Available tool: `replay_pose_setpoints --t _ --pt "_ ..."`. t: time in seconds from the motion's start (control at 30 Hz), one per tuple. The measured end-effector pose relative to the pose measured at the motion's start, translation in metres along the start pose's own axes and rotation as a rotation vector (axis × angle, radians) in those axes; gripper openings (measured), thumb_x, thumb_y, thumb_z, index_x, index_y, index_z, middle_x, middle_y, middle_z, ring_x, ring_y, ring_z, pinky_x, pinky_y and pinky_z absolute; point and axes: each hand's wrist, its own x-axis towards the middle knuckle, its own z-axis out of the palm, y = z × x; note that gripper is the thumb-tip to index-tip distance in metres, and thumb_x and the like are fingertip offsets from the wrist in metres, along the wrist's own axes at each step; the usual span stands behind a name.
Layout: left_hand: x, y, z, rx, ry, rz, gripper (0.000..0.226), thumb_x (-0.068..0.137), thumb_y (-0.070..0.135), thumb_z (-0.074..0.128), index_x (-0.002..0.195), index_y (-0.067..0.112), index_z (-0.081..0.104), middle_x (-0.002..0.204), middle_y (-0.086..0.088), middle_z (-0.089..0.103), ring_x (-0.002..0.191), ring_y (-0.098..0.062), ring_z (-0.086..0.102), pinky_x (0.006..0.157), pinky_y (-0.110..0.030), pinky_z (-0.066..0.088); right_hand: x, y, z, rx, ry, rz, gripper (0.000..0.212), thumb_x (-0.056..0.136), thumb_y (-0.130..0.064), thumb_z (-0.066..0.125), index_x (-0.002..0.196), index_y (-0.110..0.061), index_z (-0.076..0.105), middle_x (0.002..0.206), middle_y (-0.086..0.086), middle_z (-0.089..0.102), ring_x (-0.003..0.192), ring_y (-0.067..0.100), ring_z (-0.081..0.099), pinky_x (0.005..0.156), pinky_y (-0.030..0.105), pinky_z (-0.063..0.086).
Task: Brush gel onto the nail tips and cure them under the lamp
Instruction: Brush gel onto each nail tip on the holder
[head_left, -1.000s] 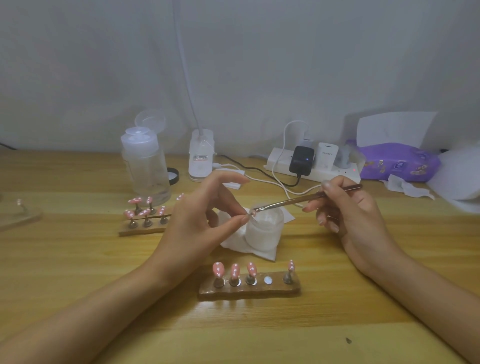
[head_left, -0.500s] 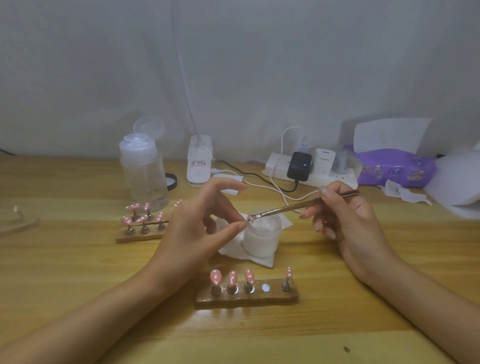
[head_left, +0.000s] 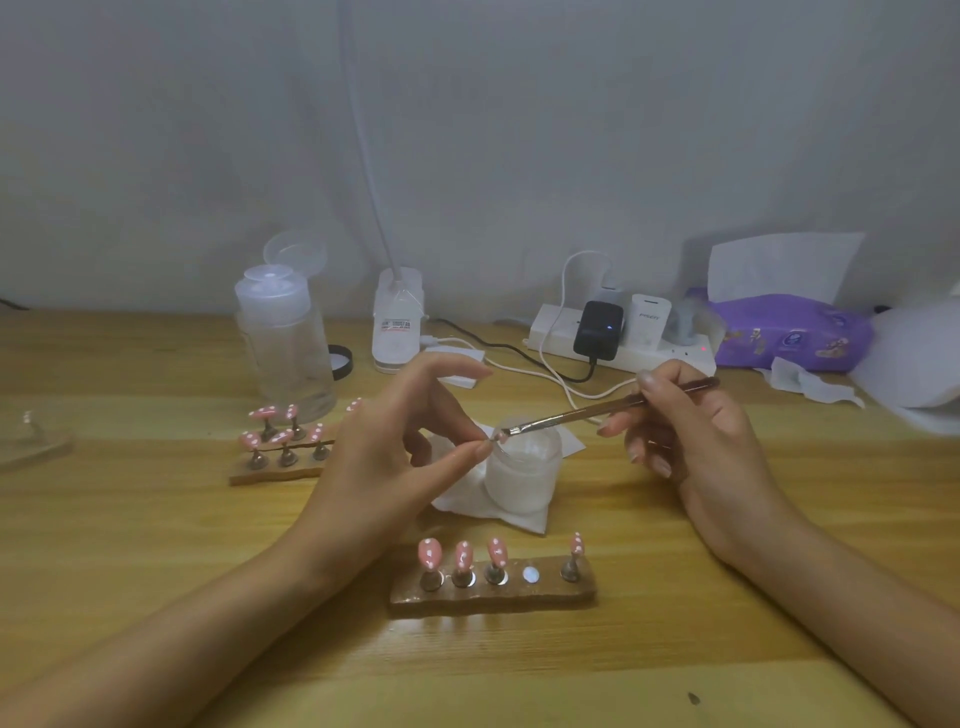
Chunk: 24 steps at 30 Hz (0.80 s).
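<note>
**Brush tip meeting the pinched nail, right over the jar**

Left hand (head_left: 395, 457) raised above the yellow wooden table (head_left: 156, 545), thumb and one fingertip pinching a small pale-pink nail tip (head_left: 497, 436) just over the rim of the frosted white glass jar (head_left: 524, 473), remaining fingers spread and lifted. Right hand (head_left: 696, 436) clamped pen-fashion on a slim brown-handled metal brush (head_left: 587, 413), its long axis slanting from upper right down to lower left, with the bristles at the pinched tip. Cannot tell whether touching or a hair short of it. Hands apart, linked only through brush and nail.

For the stroke, right hand alone along that slant; for any turning of the tip, left.

Just nearer the body, a brown wooden holder strip (head_left: 493, 592) with four pink white-dotted tips on pegs and one bare round silver seat (head_left: 530, 574), probably home for the held tip. Behind the left hand, a second wooden holder of pink tips (head_left: 280, 467). Well back by the wall, a white flat base with thin white neck (head_left: 397, 322), likely the lamp, beyond both hands.
</note>
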Motion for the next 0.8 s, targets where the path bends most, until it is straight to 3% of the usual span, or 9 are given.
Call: replay_pose_setpoints --t 0.27,0.53,0.67,0.8 --pt "-0.0004 -0.0011 -0.0007 -0.004 0.006 0.012 0.047 0.083 0.019 0.075 0.123 0.033 0.055 0.082 0.013 0.069 0.084 -0.013 0.069 0.060 -0.019 0.049 -0.0001 -0.0006 0.0005 0.019 0.026 0.012 0.028 0.090 -0.031 0.056 0.063 -0.032 0.063 0.068 0.010 0.071 0.045 0.011 0.053 0.039 0.016 0.035" --pt "-0.0009 -0.0011 -0.0010 -0.007 0.006 0.013 0.046 0.082 0.022 0.074 0.123 0.031 0.056 0.081 0.013 0.068 0.083 -0.013 0.069 0.062 -0.029 0.054 -0.0003 -0.0001 -0.0004 0.015 0.032 0.009 0.030 0.094 -0.029 0.056 0.065 -0.031 0.062 0.068 0.010 0.071 0.046 0.012 0.053 0.040 0.016 0.035" --pt "-0.0001 -0.0015 -0.0009 -0.007 0.004 0.009 0.046 0.082 0.022 0.075 0.123 0.030 0.056 0.081 0.013 0.068 0.082 -0.014 0.069 0.062 -0.028 0.055 -0.0005 -0.0018 0.0001 0.046 0.018 -0.007 0.020 0.088 -0.035 0.057 0.069 -0.027 0.060 0.069 0.010 0.072 0.046 0.012 0.053 0.040 0.016 0.035" --pt "-0.0005 -0.0001 -0.0011 -0.031 -0.003 0.004 0.048 0.078 0.036 0.070 0.123 0.030 0.056 0.080 0.011 0.068 0.081 -0.013 0.069 0.061 -0.025 0.054 -0.0003 -0.0002 -0.0003 0.008 0.032 0.008 0.026 0.093 -0.029 0.056 0.067 -0.028 0.061 0.069 0.011 0.072 0.045 0.011 0.053 0.039 0.016 0.035"
